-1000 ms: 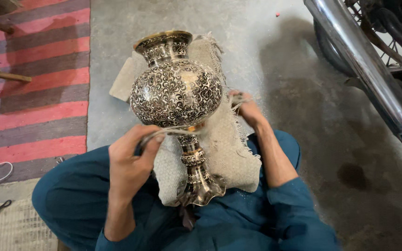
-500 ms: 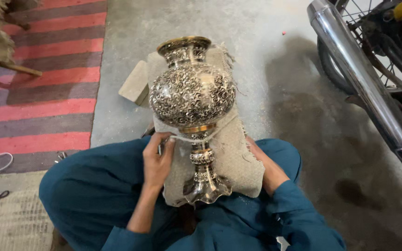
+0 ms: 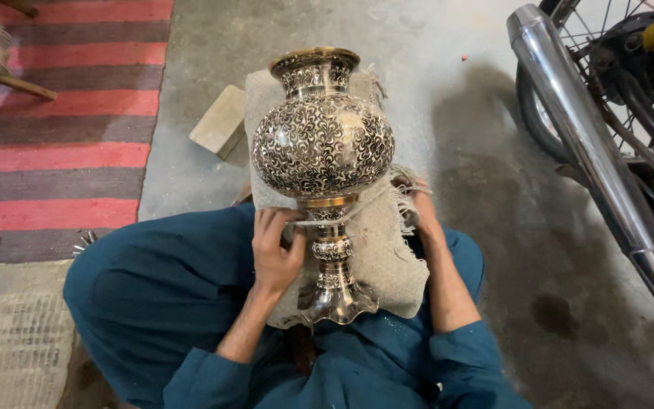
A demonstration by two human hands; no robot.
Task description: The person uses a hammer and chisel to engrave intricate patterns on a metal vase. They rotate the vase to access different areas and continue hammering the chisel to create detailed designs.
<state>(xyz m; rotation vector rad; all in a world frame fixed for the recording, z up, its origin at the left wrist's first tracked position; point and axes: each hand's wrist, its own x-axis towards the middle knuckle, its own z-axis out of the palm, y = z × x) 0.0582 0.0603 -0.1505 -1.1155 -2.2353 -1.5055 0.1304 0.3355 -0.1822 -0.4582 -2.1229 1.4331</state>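
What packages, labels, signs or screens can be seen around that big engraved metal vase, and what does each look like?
None show. The left hand grips the stem of the engraved vase, which lies on a beige cloth; the right hand is at that cloth's frayed edge.

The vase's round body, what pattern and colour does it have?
The vase carries dense silvery scrollwork on a dark ground, with a golden band below its round body; the head view shows it.

Grey concrete floor (image 3: 456, 91); striped red rug (image 3: 62, 144) left; motorcycle exhaust (image 3: 592, 151) right.
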